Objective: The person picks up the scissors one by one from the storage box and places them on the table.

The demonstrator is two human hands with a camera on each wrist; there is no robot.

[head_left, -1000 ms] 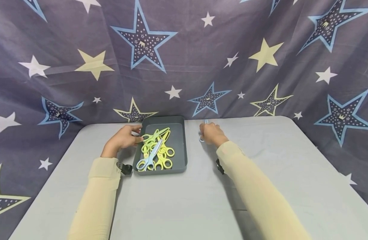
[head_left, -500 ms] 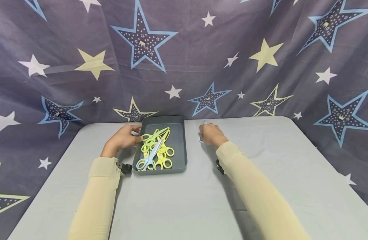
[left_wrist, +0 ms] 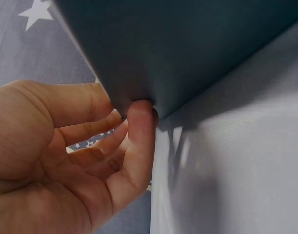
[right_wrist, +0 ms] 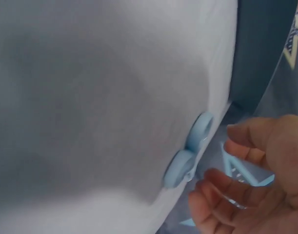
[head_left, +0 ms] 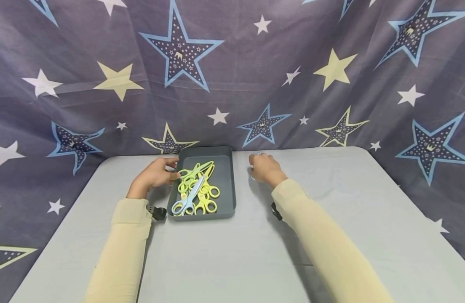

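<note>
Blue scissors point(right_wrist: 191, 147) lie beside right hand point(head_left: 265, 168) (fingers parted, contact unclear).

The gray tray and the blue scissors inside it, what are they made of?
The gray tray looks like matte plastic: its color is even and its corners smoothly rounded. The blue scissors have smooth handles that look like plastic, all one pale blue. Their paler blades could be plastic or metal; I can't tell.

A pale cream-yellow, long fabric sleeve point(head_left: 118, 256) ends in a broad plain cuff point(head_left: 132, 211) behind the bare left hand point(head_left: 153, 175), with a small black wrist-worn device point(head_left: 156, 212); a matching right sleeve point(head_left: 327, 244) and dark wrist piece point(head_left: 276, 211) sit behind the right hand point(head_left: 267, 169)
</note>
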